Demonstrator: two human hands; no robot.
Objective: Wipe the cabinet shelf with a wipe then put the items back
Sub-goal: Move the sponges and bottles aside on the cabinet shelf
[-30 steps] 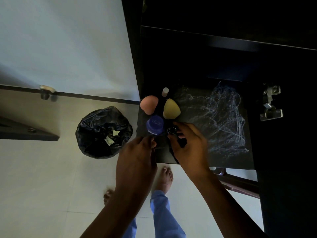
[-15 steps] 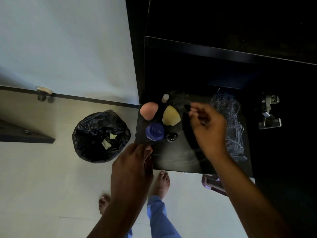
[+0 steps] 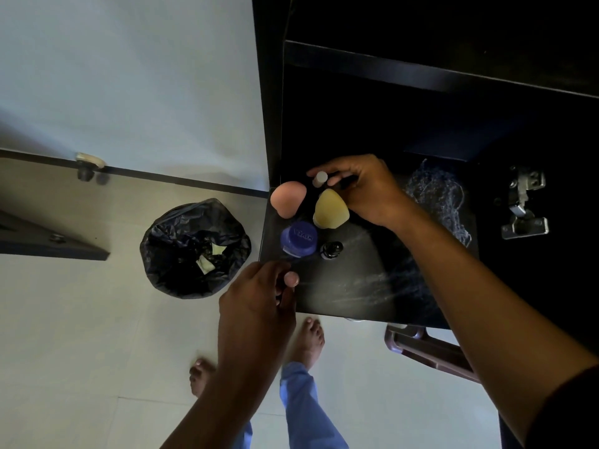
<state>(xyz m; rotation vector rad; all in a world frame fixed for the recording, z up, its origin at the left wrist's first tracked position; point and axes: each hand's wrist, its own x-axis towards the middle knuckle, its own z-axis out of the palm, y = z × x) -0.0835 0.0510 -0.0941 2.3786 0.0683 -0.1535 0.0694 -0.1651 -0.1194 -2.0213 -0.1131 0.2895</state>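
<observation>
The dark cabinet shelf (image 3: 372, 286) shows pale wipe streaks across its right half. On its left part stand a pink sponge (image 3: 287, 199), a yellow sponge (image 3: 330, 210), a blue-lidded jar (image 3: 299, 238), a small black bottle (image 3: 330, 249) and a white-capped tube (image 3: 321, 178). My right hand (image 3: 366, 189) is at the back of the shelf, right beside the white-capped tube, its fingers pinched on a thin dark stick that is hard to make out. My left hand (image 3: 259, 296) hovers at the shelf's front left edge with its fingers curled; nothing shows in it.
A black-lined bin (image 3: 196, 247) with scraps of paper stands on the tiled floor left of the cabinet. A metal hinge (image 3: 523, 205) sits on the cabinet's right wall. A brown plastic stool (image 3: 428, 348) is below the shelf. My bare feet are under it.
My right hand left the small black bottle at the front, lifted a thin dark stick and carried it to the back left beside the white-capped tube. My left hand stayed near the front edge.
</observation>
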